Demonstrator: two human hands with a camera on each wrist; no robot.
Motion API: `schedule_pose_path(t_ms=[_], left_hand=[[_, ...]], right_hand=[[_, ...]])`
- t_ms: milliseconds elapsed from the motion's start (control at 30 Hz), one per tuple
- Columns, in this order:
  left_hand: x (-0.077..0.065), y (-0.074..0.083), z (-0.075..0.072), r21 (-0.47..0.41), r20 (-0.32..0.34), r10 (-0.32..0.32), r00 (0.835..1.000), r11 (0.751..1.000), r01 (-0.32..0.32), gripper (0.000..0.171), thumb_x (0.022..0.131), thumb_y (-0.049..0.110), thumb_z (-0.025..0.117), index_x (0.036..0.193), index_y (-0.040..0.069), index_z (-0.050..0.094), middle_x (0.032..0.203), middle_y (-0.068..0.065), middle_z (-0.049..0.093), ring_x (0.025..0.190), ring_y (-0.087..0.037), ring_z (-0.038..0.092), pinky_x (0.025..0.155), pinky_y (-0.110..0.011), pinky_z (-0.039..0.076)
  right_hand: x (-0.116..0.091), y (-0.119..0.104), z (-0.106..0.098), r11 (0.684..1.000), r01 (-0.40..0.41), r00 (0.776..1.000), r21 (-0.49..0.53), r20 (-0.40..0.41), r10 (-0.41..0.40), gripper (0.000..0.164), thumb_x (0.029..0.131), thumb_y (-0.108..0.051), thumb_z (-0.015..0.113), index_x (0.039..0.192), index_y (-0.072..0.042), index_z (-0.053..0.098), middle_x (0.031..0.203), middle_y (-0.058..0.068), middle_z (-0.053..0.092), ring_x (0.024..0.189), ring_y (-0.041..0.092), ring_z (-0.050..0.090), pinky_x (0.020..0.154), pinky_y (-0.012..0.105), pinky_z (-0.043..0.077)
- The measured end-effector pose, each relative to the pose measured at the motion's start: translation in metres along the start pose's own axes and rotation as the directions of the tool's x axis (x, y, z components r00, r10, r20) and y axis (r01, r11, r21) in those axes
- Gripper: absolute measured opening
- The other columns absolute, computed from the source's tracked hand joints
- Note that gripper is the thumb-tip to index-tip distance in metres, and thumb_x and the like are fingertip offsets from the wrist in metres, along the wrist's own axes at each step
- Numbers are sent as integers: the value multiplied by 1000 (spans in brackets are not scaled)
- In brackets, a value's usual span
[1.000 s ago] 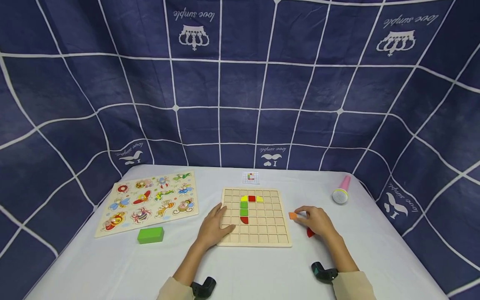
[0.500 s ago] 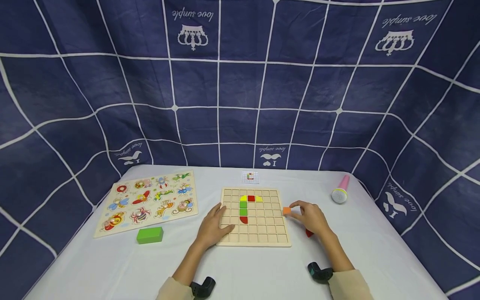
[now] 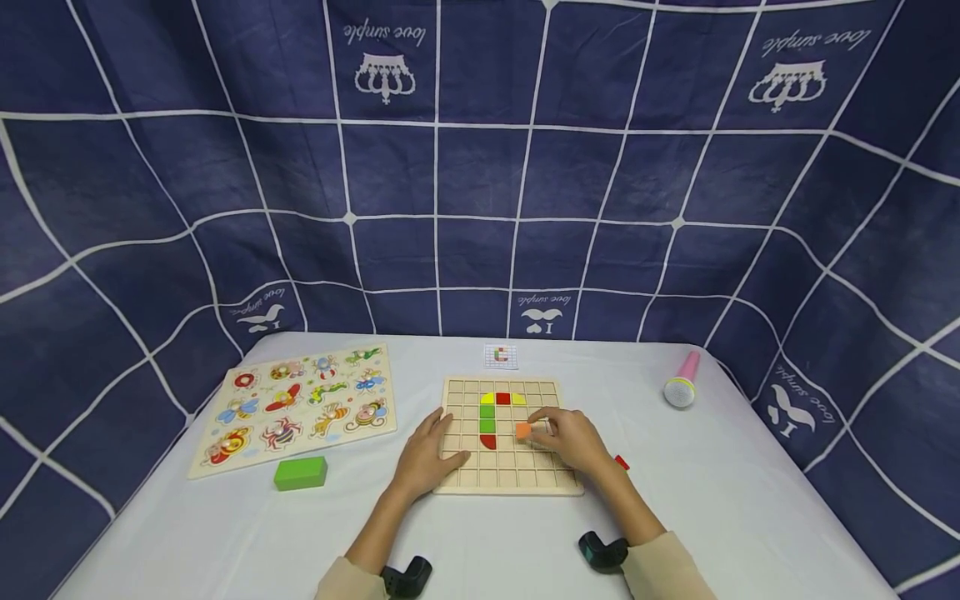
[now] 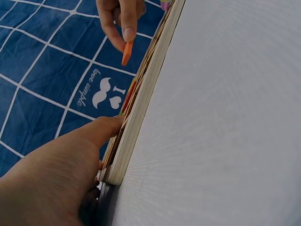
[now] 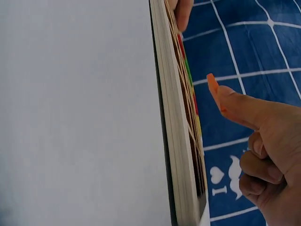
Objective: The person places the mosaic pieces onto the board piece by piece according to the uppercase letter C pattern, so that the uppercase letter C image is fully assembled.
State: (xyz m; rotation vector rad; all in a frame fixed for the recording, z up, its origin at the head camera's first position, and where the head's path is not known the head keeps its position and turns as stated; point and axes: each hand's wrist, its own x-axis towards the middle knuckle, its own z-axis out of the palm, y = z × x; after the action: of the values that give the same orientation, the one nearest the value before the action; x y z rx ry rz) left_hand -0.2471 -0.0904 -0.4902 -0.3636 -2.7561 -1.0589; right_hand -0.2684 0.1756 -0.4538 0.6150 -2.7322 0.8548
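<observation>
My right hand (image 3: pixel 572 437) pinches an orange square tile (image 3: pixel 522 430) between thumb and finger, over the wooden grid board (image 3: pixel 510 479). In the right wrist view the orange tile (image 5: pixel 214 89) tilts up above the board's surface, the other fingers curled back. My left hand (image 3: pixel 423 454) rests at the board's near left corner, fingers along the left edge, thumb (image 4: pixel 106 127) on the top. On the grid lie yellow pieces, a red square (image 3: pixel 503 398), green squares (image 3: pixel 487 418) and a red rounded piece (image 3: pixel 488 442).
Right of the board lies a red piece (image 3: pixel 622 461), partly behind my right wrist. A small pattern card (image 3: pixel 500 357) lies beyond the board. At left are an insect puzzle board (image 3: pixel 258 454) and a green block (image 3: pixel 301 472). A pink microphone (image 3: pixel 681 381) lies at back right.
My right hand has carried the orange tile left, from beside the board's right edge to over the grid. The left hand has stayed at the board's corner.
</observation>
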Motion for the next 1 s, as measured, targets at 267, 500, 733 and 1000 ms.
schedule_pose_path(t_ms=[267, 500, 733, 1000], left_hand=[[1, -1, 1, 6, -9, -7, 1000, 1000, 7, 73, 77, 37, 71, 134, -1, 45, 143, -20, 32, 130, -39, 30, 102, -55, 27], [0, -2, 3, 5, -9, -17, 1000, 1000, 17, 73, 77, 37, 72, 134, -1, 45, 143, -20, 32, 130, -39, 29, 102, -55, 27], [-1, -2, 4, 4, -8, -17, 1000, 1000, 17, 74, 77, 37, 72, 134, -1, 45, 143, -20, 32, 130, -39, 29, 102, -55, 27], [1, -2, 3, 3, -1, -14, 1000, 1000, 14, 75, 78, 38, 71, 135, -1, 43, 144, -19, 31, 131, -38, 28, 103, -53, 27]], right_hand=[[4, -9, 19, 999, 21, 999, -25, 33, -20, 21, 76, -32, 75, 92, -20, 71, 50, -12, 35, 46, 3, 29, 41, 21, 25], [3, -12, 27, 999, 40, 998, -36, 49, -38, 22, 76, -30, 76, 92, -17, 71, 49, -12, 38, 45, 2, 30, 41, 21, 26], [-2, -11, 21, 998, 14, 998, -60, 57, -10, 27, 76, -34, 75, 98, -19, 70, 47, -12, 38, 43, 2, 29, 40, 21, 27], [-20, 3, -13, 997, -46, 998, -65, 32, 48, 30, 75, -31, 77, 101, -18, 70, 48, -11, 37, 43, 3, 29, 40, 21, 26]])
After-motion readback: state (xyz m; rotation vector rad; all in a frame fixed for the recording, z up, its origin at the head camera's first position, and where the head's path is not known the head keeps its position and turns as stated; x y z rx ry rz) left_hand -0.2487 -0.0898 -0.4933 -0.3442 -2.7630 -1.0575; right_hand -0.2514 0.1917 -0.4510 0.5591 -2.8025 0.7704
